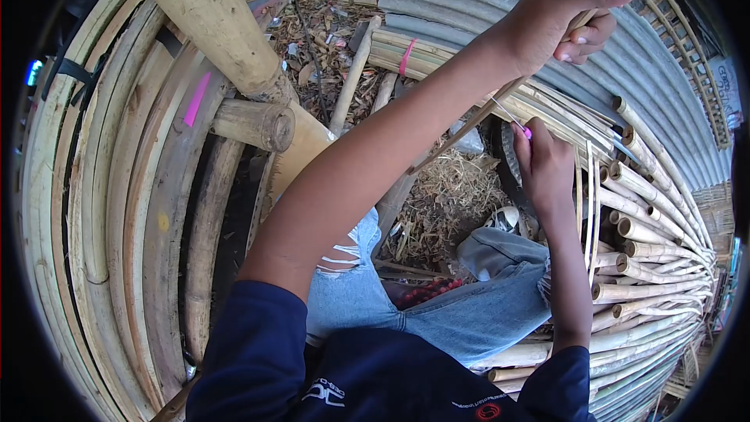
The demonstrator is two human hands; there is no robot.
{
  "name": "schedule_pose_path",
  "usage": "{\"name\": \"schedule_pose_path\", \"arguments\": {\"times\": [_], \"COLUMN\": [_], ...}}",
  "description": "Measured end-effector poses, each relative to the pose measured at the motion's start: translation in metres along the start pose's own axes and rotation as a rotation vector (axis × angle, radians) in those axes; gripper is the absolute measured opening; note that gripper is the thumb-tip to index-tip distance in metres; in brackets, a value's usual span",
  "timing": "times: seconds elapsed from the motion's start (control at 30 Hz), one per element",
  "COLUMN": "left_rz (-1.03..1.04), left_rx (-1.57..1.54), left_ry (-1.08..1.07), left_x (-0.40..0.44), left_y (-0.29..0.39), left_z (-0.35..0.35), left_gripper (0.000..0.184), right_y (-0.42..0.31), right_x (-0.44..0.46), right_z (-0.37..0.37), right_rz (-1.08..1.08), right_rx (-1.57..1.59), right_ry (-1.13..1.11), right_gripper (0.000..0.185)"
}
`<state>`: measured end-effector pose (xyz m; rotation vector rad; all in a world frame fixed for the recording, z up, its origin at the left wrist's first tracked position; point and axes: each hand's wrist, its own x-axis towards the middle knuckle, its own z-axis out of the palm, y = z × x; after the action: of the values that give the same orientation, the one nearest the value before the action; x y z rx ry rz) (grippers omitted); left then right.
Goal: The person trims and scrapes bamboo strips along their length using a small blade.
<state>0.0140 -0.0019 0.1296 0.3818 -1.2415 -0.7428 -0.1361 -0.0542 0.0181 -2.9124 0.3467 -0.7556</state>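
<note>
My left hand is raised at the upper right, its fingers wrapped round a long bamboo strip. The strip slants down to the left, passing behind my forearm, with its lower end over the shavings. Lower down, my right hand is closed on a small knife with a pink handle. Its thin blade points up and left toward the strip and seems to meet it, though exact contact is hard to tell. Most of the handle is hidden in my fingers.
Pale shavings cover the ground between my legs. Bamboo poles are stacked on the right, and long bamboo pieces stand on the left. A thick bamboo post rises at the upper left. Corrugated sheeting lies at the back.
</note>
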Motion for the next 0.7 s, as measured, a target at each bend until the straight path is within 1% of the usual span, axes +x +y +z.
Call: {"name": "schedule_pose_path", "arguments": {"times": [0.07,0.1,0.13,0.17,0.2,0.3,0.4,0.43,0.47,0.57,0.6,0.67,0.7], "left_rz": [-0.026,-0.009,0.011,-0.021,-0.023,-0.044,-0.041,-0.071,-0.078,-0.145,-0.153,-0.222,-0.2], "left_rx": [0.027,0.027,0.029,0.058,0.057,-0.032,-0.029,0.024,0.015,0.002,-0.009,-0.045,-0.06], "left_ry": [0.005,-0.009,-0.024,0.039,0.032,-0.041,0.001,0.056,0.032,-0.07,-0.09,0.024,-0.031], "left_x": [-0.004,-0.005,-0.003,-0.001,-0.001,-0.002,-0.002,-0.002,-0.001,0.003,0.003,0.006,0.009], "left_y": [0.003,0.003,0.002,0.001,0.002,0.005,0.002,0.001,-0.005,-0.02,-0.019,-0.016,-0.024], "left_z": [0.003,0.004,0.005,0.006,0.008,0.009,0.014,0.015,0.012,0.006,0.009,0.015,0.004], "left_gripper": [0.04,0.04,0.04,0.039,0.039,0.037,0.034,0.037,0.037,0.048,0.048,0.049,0.049], "right_y": [-0.002,-0.004,-0.006,-0.008,-0.009,-0.011,-0.014,-0.015,-0.017,-0.019,-0.018,-0.016,-0.019], "right_x": [-0.003,-0.003,0.0,0.005,0.009,0.011,0.009,0.013,0.015,0.016,0.014,0.016,0.019], "right_z": [-0.002,-0.003,-0.009,-0.02,-0.027,-0.034,-0.034,-0.041,-0.047,-0.052,-0.045,-0.049,-0.055], "right_rz": [0.032,0.048,0.051,0.041,0.032,-0.002,0.047,0.057,0.078,0.075,0.1,0.121,0.118], "right_rx": [0.119,0.17,0.168,0.091,0.015,0.007,0.074,0.043,0.034,-0.034,0.065,-0.002,-0.01], "right_ry": [-0.065,-0.052,-0.047,-0.098,-0.147,-0.114,-0.126,-0.168,-0.152,-0.163,-0.16,-0.168,-0.16], "right_gripper": [0.026,0.029,0.029,0.03,0.031,0.033,0.034,0.035,0.035,0.037,0.039,0.039,0.039]}}
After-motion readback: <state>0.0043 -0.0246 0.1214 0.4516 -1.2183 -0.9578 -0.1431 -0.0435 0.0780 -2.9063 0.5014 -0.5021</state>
